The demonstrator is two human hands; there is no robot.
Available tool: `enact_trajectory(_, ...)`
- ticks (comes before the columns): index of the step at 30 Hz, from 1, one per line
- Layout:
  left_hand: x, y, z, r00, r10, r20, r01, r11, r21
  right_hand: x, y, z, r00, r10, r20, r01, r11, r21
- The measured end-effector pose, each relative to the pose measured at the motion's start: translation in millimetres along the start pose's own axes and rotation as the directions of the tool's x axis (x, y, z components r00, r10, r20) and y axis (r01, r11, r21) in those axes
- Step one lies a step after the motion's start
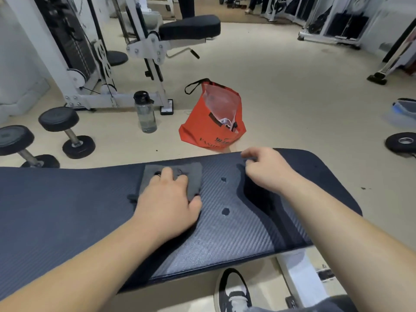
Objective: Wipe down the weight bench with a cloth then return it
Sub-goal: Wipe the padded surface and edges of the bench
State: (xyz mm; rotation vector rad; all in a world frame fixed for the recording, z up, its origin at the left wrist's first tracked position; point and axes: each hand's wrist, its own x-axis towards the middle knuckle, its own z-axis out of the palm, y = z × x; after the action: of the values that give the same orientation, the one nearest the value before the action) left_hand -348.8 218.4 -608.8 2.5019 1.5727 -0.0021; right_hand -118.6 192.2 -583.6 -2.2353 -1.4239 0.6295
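The dark blue padded weight bench [67, 210] stretches across the lower half of the view. A grey cloth [191, 174] lies flat on its top, near the far edge. My left hand [167, 199] presses palm-down on the cloth, fingers spread over it. My right hand [267, 167] rests further right on the bench's far edge, fingers curled, holding nothing that I can see. Two small tears show in the padding between the hands.
An orange shopping bag [213, 122] stands on the floor just beyond the bench, a clear water bottle [145, 112] to its left. Dumbbells [67, 131] lie at the left, a weight plate [401, 143] at the right. A white machine stands behind. My shoe [231, 289] is below the bench.
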Motion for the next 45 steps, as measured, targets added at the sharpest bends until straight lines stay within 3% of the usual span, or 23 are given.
enact_trajectory(3, 3, 5, 2, 0.998, 0.061, -0.025, -0.060, 0.998, 0.033, 3, -2, 3, 0.992, -0.006, 0.124, 0.018, 0.995, -0.096)
enact_trajectory(8, 27, -20, -1, 0.988, -0.136, -0.075, 0.139, 0.990, 0.031, 1, -14, 5, 0.960, -0.021, 0.278, 0.093, 0.964, -0.249)
enact_trajectory(12, -1, -5, 6, 0.996, 0.087, 0.006, -0.086, 0.994, -0.062, 2, -11, 9, 0.953, 0.004, 0.304, 0.089, 0.952, -0.291)
enact_trajectory(14, 5, -14, 5, 0.992, 0.127, -0.013, -0.128, 0.989, -0.078, 2, -10, 12, 0.954, 0.004, 0.299, 0.090, 0.950, -0.300)
enact_trajectory(19, 27, -36, -1, 0.985, -0.152, -0.079, 0.150, 0.988, -0.031, 3, -11, 16, 0.966, 0.009, 0.258, 0.069, 0.954, -0.293)
enact_trajectory(20, 19, -30, 1, 0.990, -0.124, -0.062, 0.122, 0.992, -0.040, 3, -11, 17, 0.966, 0.010, 0.257, 0.068, 0.953, -0.294)
enact_trajectory(24, -20, 1, 7, 0.978, 0.209, 0.019, -0.207, 0.975, -0.082, 6, -10, 20, 0.971, 0.009, 0.240, 0.063, 0.955, -0.290)
enact_trajectory(26, -7, -5, 6, 0.988, 0.152, -0.012, -0.153, 0.984, -0.091, 6, -9, 22, 0.971, 0.004, 0.238, 0.064, 0.959, -0.278)
enact_trajectory(30, 8, -18, -4, 0.994, -0.098, -0.057, 0.099, 0.995, 0.022, 3, -9, 23, 0.974, 0.009, 0.227, 0.058, 0.957, -0.286)
enact_trajectory(35, -41, 25, -2, 0.986, 0.128, 0.111, -0.129, 0.992, -0.003, 2, -8, 23, 0.974, 0.011, 0.227, 0.056, 0.956, -0.287)
enact_trajectory(38, -17, 7, -5, 0.996, 0.062, 0.068, -0.059, 0.997, -0.050, 1, -10, 24, 0.975, 0.014, 0.224, 0.054, 0.954, -0.294)
enact_trajectory(41, -2, -13, -10, 0.998, -0.060, -0.029, 0.061, 0.998, 0.022, -1, -12, 23, 0.973, 0.012, 0.230, 0.057, 0.956, -0.288)
enact_trajectory(43, -14, -3, -7, 1.000, -0.022, -0.009, 0.022, 0.998, 0.061, -1, -12, 22, 0.973, 0.008, 0.232, 0.062, 0.954, -0.292)
enact_trajectory(45, -40, 17, -4, 0.989, 0.112, 0.100, -0.117, 0.992, 0.042, 0, -12, 22, 0.974, 0.007, 0.228, 0.063, 0.951, -0.301)
